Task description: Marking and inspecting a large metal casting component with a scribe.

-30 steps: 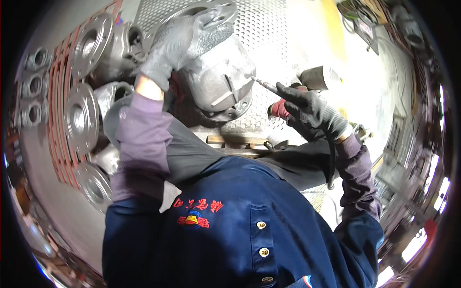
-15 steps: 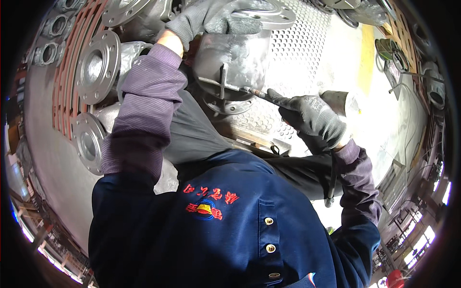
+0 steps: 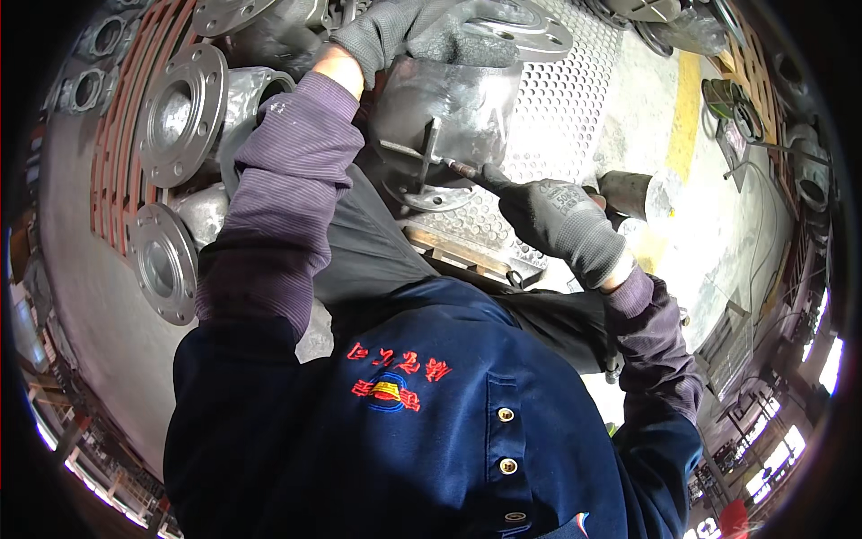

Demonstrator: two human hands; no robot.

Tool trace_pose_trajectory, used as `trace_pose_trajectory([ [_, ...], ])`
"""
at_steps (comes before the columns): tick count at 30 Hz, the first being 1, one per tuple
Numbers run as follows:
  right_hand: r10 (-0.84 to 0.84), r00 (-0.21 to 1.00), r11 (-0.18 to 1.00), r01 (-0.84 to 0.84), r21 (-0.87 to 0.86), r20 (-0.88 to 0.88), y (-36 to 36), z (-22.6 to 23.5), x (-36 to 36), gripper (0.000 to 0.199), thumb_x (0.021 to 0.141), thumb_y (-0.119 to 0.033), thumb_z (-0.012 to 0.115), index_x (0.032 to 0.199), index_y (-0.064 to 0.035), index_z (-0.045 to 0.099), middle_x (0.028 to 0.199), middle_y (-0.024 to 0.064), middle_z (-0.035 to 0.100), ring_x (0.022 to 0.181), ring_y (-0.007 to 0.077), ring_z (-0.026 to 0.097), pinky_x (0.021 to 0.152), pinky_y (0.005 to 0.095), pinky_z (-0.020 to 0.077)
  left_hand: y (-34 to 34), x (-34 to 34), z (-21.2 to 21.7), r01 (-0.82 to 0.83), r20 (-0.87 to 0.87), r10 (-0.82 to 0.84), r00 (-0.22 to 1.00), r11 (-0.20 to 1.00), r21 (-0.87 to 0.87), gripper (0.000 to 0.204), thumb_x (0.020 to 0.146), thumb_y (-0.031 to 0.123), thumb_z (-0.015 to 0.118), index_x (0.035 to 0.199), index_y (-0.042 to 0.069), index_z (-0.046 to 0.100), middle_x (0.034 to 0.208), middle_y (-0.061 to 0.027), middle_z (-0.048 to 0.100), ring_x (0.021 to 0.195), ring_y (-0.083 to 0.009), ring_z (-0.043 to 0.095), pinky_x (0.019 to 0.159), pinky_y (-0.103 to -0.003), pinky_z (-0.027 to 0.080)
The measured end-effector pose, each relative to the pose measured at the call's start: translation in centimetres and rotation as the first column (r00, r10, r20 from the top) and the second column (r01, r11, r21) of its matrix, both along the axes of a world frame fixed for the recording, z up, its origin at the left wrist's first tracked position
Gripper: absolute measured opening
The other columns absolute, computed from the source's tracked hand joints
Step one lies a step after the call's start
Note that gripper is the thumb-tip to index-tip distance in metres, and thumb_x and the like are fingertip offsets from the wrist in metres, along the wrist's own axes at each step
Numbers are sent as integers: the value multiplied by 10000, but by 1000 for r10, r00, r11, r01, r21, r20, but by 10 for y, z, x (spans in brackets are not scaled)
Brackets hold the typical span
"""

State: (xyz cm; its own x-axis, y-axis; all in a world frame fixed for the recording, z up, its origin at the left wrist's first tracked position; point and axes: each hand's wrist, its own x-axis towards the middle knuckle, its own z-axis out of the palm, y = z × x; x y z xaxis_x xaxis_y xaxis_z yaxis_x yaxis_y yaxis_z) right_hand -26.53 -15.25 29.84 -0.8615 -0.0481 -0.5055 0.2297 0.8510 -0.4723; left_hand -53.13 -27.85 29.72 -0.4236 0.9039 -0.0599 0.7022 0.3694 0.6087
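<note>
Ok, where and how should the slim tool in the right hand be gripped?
Probably by the rear of the slim tool, coming from the right, where the right hand holds it. The tool is straight, its narrow end pointing left toward the crossed ribs on the rounded metal body, so that end is best left free. The hand hides the rear's exact shape.

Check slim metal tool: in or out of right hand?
In: the grey-gloved right hand grips the tool, one finger extended along it.
</note>
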Motion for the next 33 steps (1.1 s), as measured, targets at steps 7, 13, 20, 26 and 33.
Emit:
trace_pose_trajectory([
  [7,17,1000,1000,-17,-10,-20,-4,-5,-8,239,845,-152,513,1022,-37,625,717,196,619,683,353,622,605,448,475,-6,-5,2,8,-25,-8,1000,1000,13,566,881,399,605,1334,79,488,1280,-157,558,1154,-291,562,963,-347,441],
  [13,-48,998,999,47,-25,-36,5,4,10,237,831,-151,522,999,-20,626,707,218,601,682,362,619,606,452,468,-9,-9,2,20,-42,-19,999,999,35,565,883,397,604,1335,81,485,1284,-159,554,1157,-291,560,964,-346,440],
  [20,-106,969,992,88,-91,-222,8,-17,19,223,817,-191,559,923,-9,633,742,237,606,709,389,614,626,463,467,-6,-11,5,51,-68,-46,997,997,63,563,885,395,603,1337,83,481,1290,-161,549,1160,-290,558,966,-345,439],
  [26,-13,1000,1000,13,26,-2,2,-15,4,216,823,-185,560,895,9,624,707,225,600,692,386,611,624,461,473,-6,-12,5,73,-82,-66,994,994,82,561,887,393,602,1339,84,479,1295,-162,545,1163,-289,557,968,-343,438],
  [33,9,994,1000,-7,13,-106,1,-27,9,187,879,-213,538,914,-48,619,678,203,596,616,380,597,558,457,450,-11,-18,7,91,-106,-79,991,990,107,559,889,391,601,1341,86,475,1300,-164,540,1166,-288,555,970,-342,437],
])
